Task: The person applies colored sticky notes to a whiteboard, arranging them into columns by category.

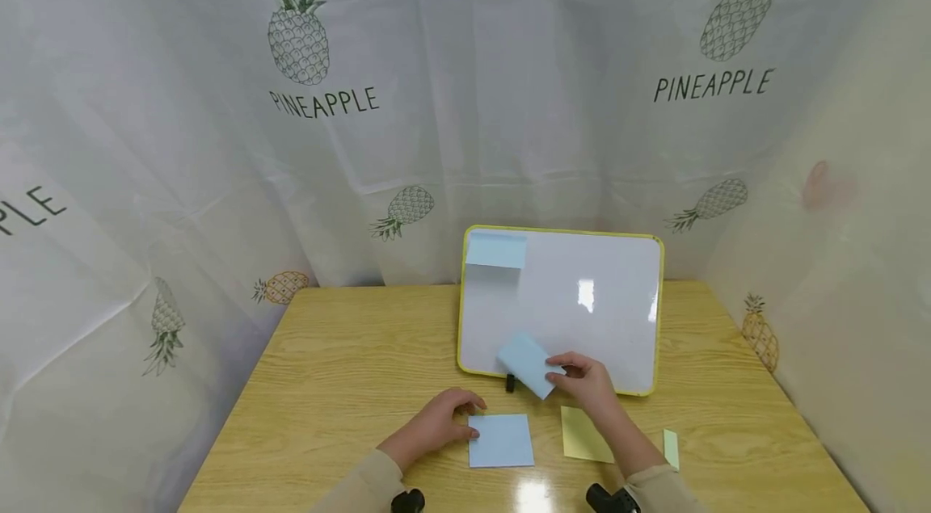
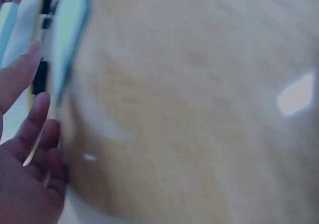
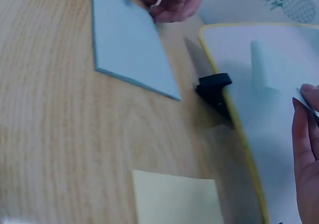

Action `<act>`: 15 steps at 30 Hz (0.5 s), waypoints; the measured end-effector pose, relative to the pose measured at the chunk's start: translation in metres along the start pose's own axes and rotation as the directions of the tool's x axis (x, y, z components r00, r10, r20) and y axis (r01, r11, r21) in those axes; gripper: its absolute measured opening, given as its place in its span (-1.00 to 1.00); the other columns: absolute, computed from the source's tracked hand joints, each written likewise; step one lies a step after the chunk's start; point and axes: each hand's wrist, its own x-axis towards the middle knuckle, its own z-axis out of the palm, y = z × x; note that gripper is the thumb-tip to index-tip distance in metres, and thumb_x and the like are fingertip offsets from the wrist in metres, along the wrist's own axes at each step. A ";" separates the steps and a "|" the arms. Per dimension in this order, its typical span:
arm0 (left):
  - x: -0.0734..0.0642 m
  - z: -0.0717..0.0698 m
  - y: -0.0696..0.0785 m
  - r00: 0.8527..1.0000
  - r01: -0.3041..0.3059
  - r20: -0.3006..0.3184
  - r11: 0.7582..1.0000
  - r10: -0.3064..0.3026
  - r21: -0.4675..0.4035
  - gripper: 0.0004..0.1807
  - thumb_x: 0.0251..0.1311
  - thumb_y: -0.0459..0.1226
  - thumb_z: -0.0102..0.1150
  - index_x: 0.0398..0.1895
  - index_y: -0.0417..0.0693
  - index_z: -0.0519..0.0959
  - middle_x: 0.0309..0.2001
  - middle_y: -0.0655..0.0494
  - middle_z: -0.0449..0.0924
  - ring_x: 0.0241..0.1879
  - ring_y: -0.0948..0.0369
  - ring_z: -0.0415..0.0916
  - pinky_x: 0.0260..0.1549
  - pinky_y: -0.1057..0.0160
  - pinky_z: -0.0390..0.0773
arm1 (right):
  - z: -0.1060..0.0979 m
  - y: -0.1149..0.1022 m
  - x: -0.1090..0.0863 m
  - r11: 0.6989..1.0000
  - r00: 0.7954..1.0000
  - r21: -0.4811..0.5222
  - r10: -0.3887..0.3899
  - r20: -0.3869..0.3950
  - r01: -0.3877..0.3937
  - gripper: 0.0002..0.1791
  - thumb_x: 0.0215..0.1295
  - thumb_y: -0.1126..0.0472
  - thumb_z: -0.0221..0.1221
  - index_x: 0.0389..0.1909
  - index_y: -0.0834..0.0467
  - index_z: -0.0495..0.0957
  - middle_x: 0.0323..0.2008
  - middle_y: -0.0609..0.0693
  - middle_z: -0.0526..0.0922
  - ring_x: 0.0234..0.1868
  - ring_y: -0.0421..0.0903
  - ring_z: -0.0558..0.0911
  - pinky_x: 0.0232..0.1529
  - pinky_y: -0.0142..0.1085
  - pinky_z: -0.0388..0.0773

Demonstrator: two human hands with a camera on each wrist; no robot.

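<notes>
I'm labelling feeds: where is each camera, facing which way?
Head: on the head, facing forward and down at the yellow-framed whiteboard; left hand, right hand, beige sleeves.
Left wrist: on that wrist, facing the wooden tabletop; both hands, partly.
Right wrist: on that wrist, facing the square blue paper pad and whiteboard; both hands, partly.
Head and right wrist share the pad.

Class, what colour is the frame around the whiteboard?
The frame of the whiteboard is yellow; it shows best in the head view.
</notes>
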 end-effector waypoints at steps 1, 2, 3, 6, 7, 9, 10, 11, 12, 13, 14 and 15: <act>0.002 -0.002 0.003 1.000 0.007 -0.027 1.000 -0.008 -0.021 -0.60 0.08 -0.21 0.43 0.02 0.10 0.59 -0.11 0.31 0.50 -0.10 0.31 0.42 -0.06 0.24 0.45 | 0.000 -0.003 0.000 1.000 1.000 0.004 0.000 -0.001 0.000 -0.75 0.06 0.37 0.42 -0.19 0.29 0.69 -0.20 0.09 0.63 -0.36 -0.16 0.54 -0.36 -0.34 0.53; 0.004 -0.005 0.007 0.999 0.015 -0.049 0.999 -0.018 -0.051 -0.59 0.10 -0.23 0.42 0.04 0.06 0.58 -0.11 0.27 0.52 -0.10 0.28 0.44 -0.06 0.21 0.46 | -0.001 -0.006 0.001 1.000 1.000 0.008 -0.002 0.000 0.002 -0.75 0.05 0.36 0.43 -0.21 0.30 0.69 -0.23 0.09 0.63 -0.38 -0.15 0.54 -0.36 -0.33 0.54; 0.006 -0.008 0.012 0.997 0.024 -0.074 0.997 -0.029 -0.074 -0.59 0.11 -0.24 0.41 0.06 0.04 0.57 -0.10 0.23 0.53 -0.09 0.25 0.44 -0.06 0.19 0.46 | -0.001 -0.008 0.001 1.000 1.000 0.012 -0.002 0.006 0.002 -0.75 0.04 0.37 0.43 -0.22 0.31 0.68 -0.26 0.09 0.64 -0.40 -0.12 0.55 -0.35 -0.31 0.54; 0.013 -0.020 0.029 0.987 0.038 -0.145 0.986 -0.062 -0.161 -0.56 0.16 -0.27 0.37 0.13 0.02 0.53 -0.09 0.09 0.54 -0.11 0.16 0.45 -0.09 0.14 0.46 | -0.001 -0.013 0.005 0.999 1.000 0.042 -0.001 0.023 0.000 -0.78 0.05 0.39 0.41 -0.25 0.33 0.67 -0.29 0.09 0.66 -0.34 -0.08 0.64 -0.26 -0.28 0.59; 0.016 -0.025 0.035 0.984 0.037 -0.166 0.980 -0.070 -0.194 -0.55 0.17 -0.28 0.36 0.15 0.02 0.52 -0.10 0.06 0.54 -0.13 0.15 0.45 -0.11 0.14 0.46 | 0.000 -0.014 0.006 0.999 1.000 0.045 0.002 0.026 -0.003 -0.79 0.05 0.40 0.41 -0.25 0.32 0.67 -0.30 0.08 0.66 -0.33 -0.06 0.65 -0.26 -0.27 0.59; 0.021 -0.033 0.046 0.977 0.022 -0.202 0.969 -0.073 -0.246 -0.51 0.17 -0.30 0.36 0.19 0.03 0.49 -0.13 0.04 0.55 -0.18 0.15 0.46 -0.17 0.18 0.48 | 0.001 -0.017 0.009 1.000 1.000 0.030 -0.006 0.025 0.005 -0.80 0.06 0.39 0.41 -0.27 0.30 0.68 -0.31 0.06 0.66 -0.33 -0.06 0.63 -0.27 -0.29 0.59; 0.024 -0.037 0.050 0.973 0.010 -0.219 0.965 -0.069 -0.260 -0.48 0.17 -0.31 0.36 0.21 0.03 0.47 -0.15 0.05 0.55 -0.21 0.16 0.46 -0.20 0.20 0.49 | 0.002 -0.019 0.010 1.000 1.000 0.021 -0.009 0.020 0.009 -0.81 0.05 0.39 0.41 -0.28 0.29 0.69 -0.32 0.04 0.65 -0.33 -0.06 0.62 -0.29 -0.30 0.58; 0.026 -0.041 0.055 0.971 0.003 -0.230 0.962 -0.069 -0.274 -0.44 0.16 -0.31 0.36 0.25 0.04 0.45 -0.17 0.07 0.55 -0.23 0.17 0.47 -0.21 0.21 0.50 | 0.003 -0.021 0.012 1.000 1.000 0.008 -0.014 0.014 0.014 -0.82 0.05 0.38 0.42 -0.30 0.28 0.69 -0.34 0.03 0.65 -0.35 -0.07 0.60 -0.32 -0.32 0.57; 0.029 -0.044 0.059 0.969 0.001 -0.239 0.961 -0.070 -0.277 -0.41 0.16 -0.30 0.37 0.28 0.06 0.43 -0.19 0.11 0.56 -0.25 0.20 0.47 -0.23 0.24 0.50 | 0.004 -0.024 0.012 1.000 1.000 -0.004 -0.019 0.005 0.019 -0.83 0.04 0.37 0.43 -0.32 0.28 0.68 -0.37 0.02 0.63 -0.40 -0.09 0.56 -0.38 -0.33 0.54; 0.031 -0.048 0.062 0.967 -0.004 -0.245 0.958 -0.069 -0.285 -0.38 0.16 -0.30 0.37 0.31 0.05 0.41 -0.20 0.13 0.56 -0.27 0.21 0.47 -0.24 0.24 0.50 | 0.005 -0.027 0.013 0.999 1.000 -0.015 -0.028 -0.001 0.028 -0.83 0.04 0.35 0.44 -0.34 0.28 0.67 -0.41 0.02 0.62 -0.45 -0.10 0.52 -0.43 -0.33 0.51; 0.033 -0.050 0.066 0.966 -0.001 -0.247 0.957 -0.074 -0.289 -0.35 0.17 -0.29 0.37 0.34 0.05 0.39 -0.21 0.16 0.56 -0.27 0.22 0.48 -0.24 0.24 0.50 | 0.007 -0.030 0.014 1.000 1.000 -0.011 -0.028 -0.007 0.028 -0.82 0.04 0.36 0.44 -0.36 0.29 0.65 -0.43 0.03 0.60 -0.49 -0.11 0.49 -0.46 -0.33 0.48; 0.035 -0.053 0.069 0.966 0.003 -0.246 0.956 -0.078 -0.292 -0.32 0.17 -0.28 0.37 0.37 0.04 0.36 -0.22 0.17 0.57 -0.28 0.22 0.48 -0.24 0.24 0.49 | 0.008 -0.033 0.014 1.000 1.000 -0.005 -0.025 -0.008 0.025 -0.81 0.04 0.35 0.44 -0.37 0.30 0.61 -0.43 0.02 0.60 -0.52 -0.11 0.47 -0.49 -0.32 0.46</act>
